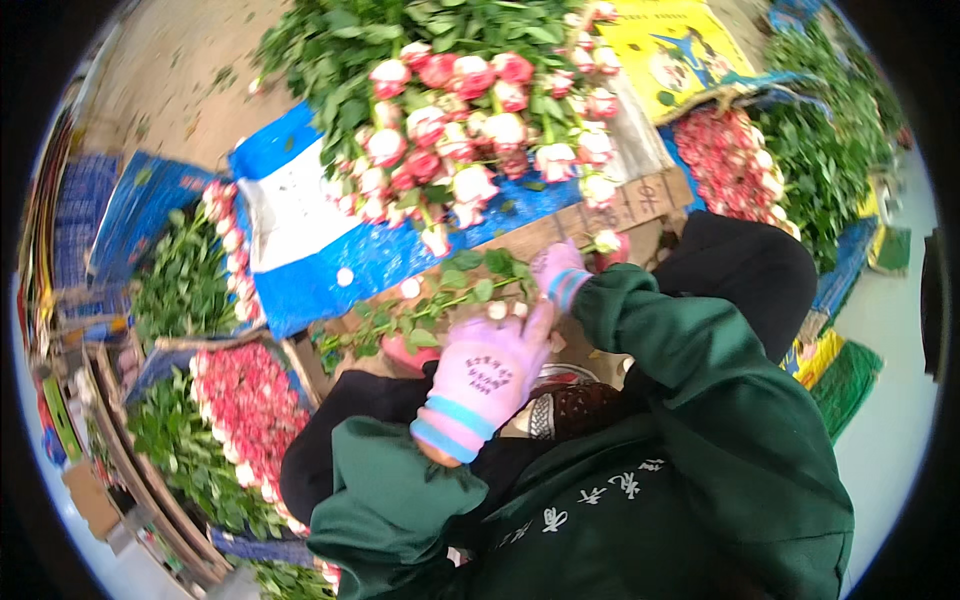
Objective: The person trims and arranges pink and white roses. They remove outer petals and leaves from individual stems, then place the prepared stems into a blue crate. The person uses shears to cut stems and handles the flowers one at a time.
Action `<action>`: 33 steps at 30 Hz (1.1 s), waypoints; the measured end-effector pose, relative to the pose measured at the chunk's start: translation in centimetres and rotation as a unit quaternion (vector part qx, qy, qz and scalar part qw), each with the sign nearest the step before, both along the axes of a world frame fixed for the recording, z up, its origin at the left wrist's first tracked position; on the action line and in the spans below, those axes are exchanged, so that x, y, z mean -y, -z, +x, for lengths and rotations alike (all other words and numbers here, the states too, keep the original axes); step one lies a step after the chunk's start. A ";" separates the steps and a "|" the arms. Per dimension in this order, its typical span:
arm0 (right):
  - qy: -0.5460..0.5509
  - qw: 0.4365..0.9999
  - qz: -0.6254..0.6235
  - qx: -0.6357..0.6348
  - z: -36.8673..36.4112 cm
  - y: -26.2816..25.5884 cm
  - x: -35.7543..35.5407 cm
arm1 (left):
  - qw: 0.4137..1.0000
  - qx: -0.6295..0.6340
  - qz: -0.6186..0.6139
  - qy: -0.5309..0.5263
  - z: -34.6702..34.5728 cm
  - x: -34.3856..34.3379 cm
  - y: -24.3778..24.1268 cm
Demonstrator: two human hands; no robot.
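Note:
My right hand [559, 271], in a pink-purple knit glove with striped cuff, closes around a rose stem at the edge of a wooden board [525, 241]. The white-and-pink rose head [606, 241] shows just right of it; the leafy stem [442, 300] reaches left. My left hand [487, 367], in a matching glove, is below the stem, one finger pointing towards my right wrist. Whether it holds anything is hidden. Beyond the board, a pile of pink-and-white roses [450, 135] lies on a blue and white sheet [307, 292], its leafy stems pointing away.
Packed rose bundles [251, 405] stand at the left, with more roses [727, 165] at the right in blue wrapping. A yellow printed sack [675, 52] lies at the upper right. Loose leaves litter the floor [180, 67]. A green sack [847, 382] is at the right.

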State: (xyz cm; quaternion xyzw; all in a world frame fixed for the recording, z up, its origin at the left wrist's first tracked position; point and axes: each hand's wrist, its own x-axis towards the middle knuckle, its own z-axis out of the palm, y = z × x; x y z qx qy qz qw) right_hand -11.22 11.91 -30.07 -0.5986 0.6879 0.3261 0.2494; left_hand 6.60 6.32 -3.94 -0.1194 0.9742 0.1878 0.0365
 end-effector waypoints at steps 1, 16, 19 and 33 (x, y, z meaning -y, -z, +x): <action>-0.012 1.000 0.004 -0.013 -0.1 0.7 0.2 | 0.999 0.033 0.009 0.014 -0.5 0.0 -0.3; -0.002 0.947 -0.180 0.265 -6.2 -10.1 -0.5 | 0.985 0.125 0.113 -0.035 1.6 -1.3 4.8; 0.098 0.866 -0.346 0.348 -2.9 -18.9 0.1 | 0.981 0.109 0.123 -0.100 2.0 -1.1 4.4; 0.100 0.595 -0.302 0.738 16.9 -40.3 4.1 | 0.713 -0.344 0.301 -0.532 18.5 -2.8 -11.6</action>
